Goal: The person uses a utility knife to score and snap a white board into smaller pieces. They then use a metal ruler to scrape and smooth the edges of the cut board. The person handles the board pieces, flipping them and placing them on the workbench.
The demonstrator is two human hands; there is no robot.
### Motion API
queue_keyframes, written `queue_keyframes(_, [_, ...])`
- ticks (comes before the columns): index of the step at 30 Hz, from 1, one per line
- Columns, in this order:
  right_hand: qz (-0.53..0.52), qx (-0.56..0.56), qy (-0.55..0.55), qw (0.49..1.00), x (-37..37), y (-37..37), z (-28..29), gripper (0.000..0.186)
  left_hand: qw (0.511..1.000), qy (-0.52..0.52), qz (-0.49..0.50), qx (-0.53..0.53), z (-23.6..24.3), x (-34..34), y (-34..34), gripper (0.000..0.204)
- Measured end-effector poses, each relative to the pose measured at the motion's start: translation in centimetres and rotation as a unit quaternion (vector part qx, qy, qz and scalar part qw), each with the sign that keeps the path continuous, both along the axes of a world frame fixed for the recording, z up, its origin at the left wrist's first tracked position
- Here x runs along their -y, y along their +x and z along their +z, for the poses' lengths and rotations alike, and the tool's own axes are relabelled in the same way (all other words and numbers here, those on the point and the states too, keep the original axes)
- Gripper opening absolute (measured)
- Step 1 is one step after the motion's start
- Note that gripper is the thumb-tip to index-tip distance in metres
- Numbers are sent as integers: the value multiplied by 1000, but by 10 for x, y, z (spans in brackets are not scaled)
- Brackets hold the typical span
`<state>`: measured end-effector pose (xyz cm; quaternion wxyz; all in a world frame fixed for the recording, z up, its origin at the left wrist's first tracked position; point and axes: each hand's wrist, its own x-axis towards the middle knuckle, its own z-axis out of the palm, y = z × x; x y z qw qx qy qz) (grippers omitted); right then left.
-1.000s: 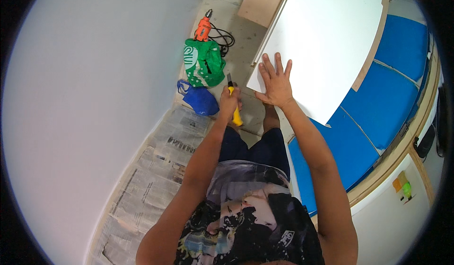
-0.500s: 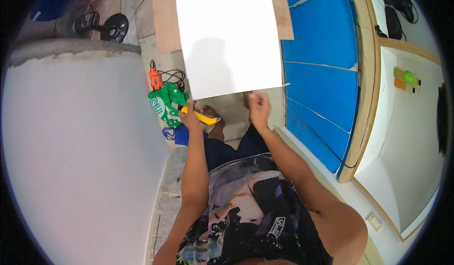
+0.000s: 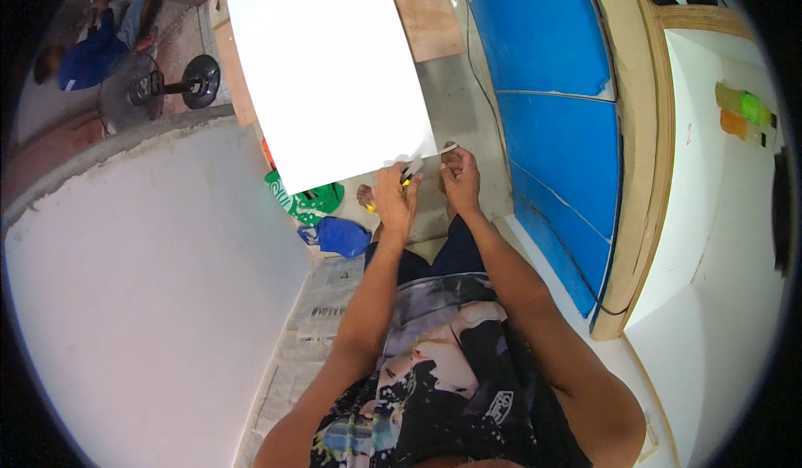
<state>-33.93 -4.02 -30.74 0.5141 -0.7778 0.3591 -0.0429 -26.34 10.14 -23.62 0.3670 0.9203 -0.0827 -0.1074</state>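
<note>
My left hand (image 3: 393, 196) is closed on a yellow utility knife (image 3: 408, 176), whose blurred blade end is at the near edge of a large white board (image 3: 326, 67). My right hand (image 3: 459, 182) pinches a thin pale strip (image 3: 449, 148) that sticks out beside the board's near right corner. The board lies on plywood pieces (image 3: 428, 21). A green bag (image 3: 309, 200) and a blue bag (image 3: 341, 238) lie on the floor below and left of it.
A low white wall (image 3: 142, 284) stands left. Newspapers (image 3: 322, 305) cover floor beside it. Blue panels (image 3: 551, 150), a cable and white cubbies (image 3: 685, 217) are at right. Beyond the wall are a black stand fan (image 3: 200, 81) and another person (image 3: 88, 58).
The view has turned. My right hand left the board's face and now pinches the strip at the corner. My left hand has raised the knife to the board's edge.
</note>
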Motion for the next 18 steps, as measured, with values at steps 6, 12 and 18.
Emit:
queue_keyframes(6, [-33,31,272,961,15,-1,-31,38,969,200,-86,117,-16,17,103,51])
queue_keyframes(12, [-156,11,500,852,17,17,-8,29,942,206,-165,208,5,23,115,51])
queue_keyframes(18, [-170,69,567,803,10,18,-19,30,900,181,-366,154,-24,25,60,61])
